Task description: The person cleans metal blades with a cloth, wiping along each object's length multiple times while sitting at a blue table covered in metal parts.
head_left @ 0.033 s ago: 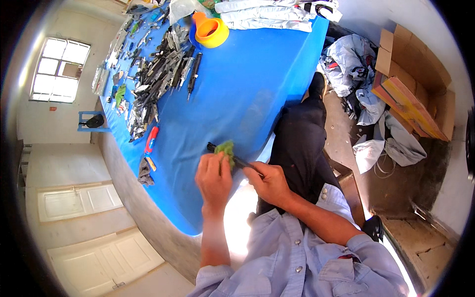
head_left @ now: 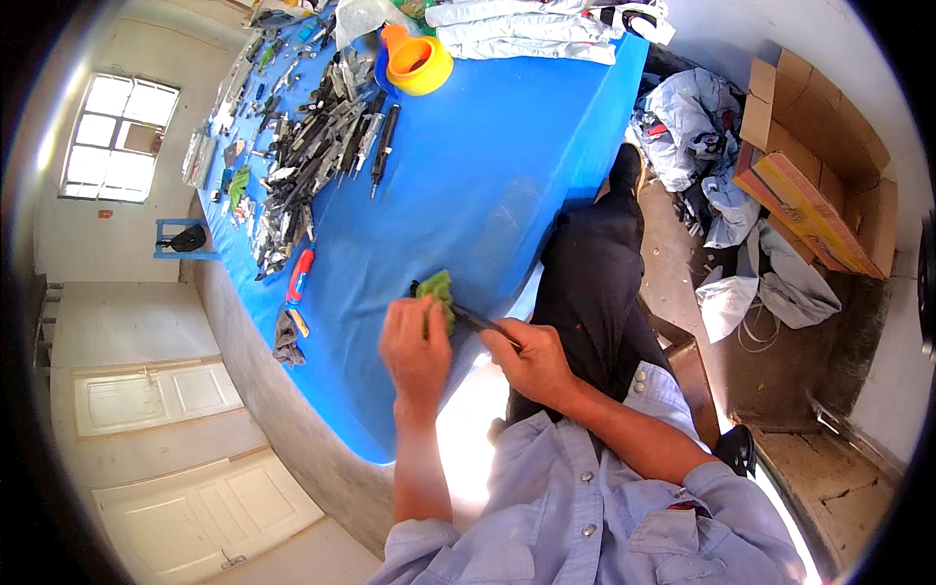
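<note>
Over the near edge of the blue-covered table (head_left: 429, 195), my right hand (head_left: 534, 359) is closed around one end of a slim dark rod-like part (head_left: 475, 318). My left hand (head_left: 414, 341) pinches a crumpled green cloth (head_left: 438, 292) wrapped about the part's other end. A dark tip sticks out past the cloth. What exact kind of part this is cannot be made out. To the far left lies a heap of similar long black and silver metal parts (head_left: 327, 146).
A red-handled tool (head_left: 300, 277) and a grey rag (head_left: 287, 339) lie near the table's left edge. A yellow cup-like container (head_left: 419, 66) and folded pale cloth (head_left: 526, 34) stand at the back. On the right are piled garments (head_left: 687, 117) and an open cardboard box (head_left: 819, 175).
My left hand and the green cloth have shifted slightly left along the dark part, toward its tip. The right hand keeps its grip in about the same place.
</note>
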A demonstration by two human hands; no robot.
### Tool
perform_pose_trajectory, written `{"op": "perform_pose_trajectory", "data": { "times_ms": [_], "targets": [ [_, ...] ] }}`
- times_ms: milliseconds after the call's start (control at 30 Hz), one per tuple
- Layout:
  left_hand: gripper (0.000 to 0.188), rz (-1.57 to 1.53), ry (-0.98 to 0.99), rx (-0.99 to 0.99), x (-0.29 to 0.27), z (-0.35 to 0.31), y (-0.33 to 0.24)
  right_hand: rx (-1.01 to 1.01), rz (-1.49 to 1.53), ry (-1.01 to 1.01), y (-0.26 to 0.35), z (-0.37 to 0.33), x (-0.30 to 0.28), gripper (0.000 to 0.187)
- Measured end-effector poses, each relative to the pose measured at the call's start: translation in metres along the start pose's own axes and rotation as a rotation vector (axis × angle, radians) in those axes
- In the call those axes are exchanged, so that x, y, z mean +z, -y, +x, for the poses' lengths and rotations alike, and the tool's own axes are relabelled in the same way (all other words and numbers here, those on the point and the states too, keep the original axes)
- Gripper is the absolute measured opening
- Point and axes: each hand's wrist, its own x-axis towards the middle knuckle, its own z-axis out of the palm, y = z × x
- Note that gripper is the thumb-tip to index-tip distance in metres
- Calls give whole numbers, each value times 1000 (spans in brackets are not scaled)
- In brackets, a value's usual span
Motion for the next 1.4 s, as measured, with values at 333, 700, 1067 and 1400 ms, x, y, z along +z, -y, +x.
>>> {"op": "perform_pose_trajectory", "data": {
  "times_ms": [333, 700, 1067, 1400],
  "targets": [
    [7, -13, -72, -123, -20, 6, 7, 204, 51, 58, 6, 1, -3, 45],
    [9, -23, -36, 15, 7, -7, -6, 374, 201, 154, -5, 5, -5, 51],
    [8, 5, -85, -82, -9, 14, 5, 525, 372, 208, -4, 9, -11, 55],
    [9, -85, -42, 75, 13, -18, -23, 722, 481, 204, 13, 16, -16, 53]
  ]
}}
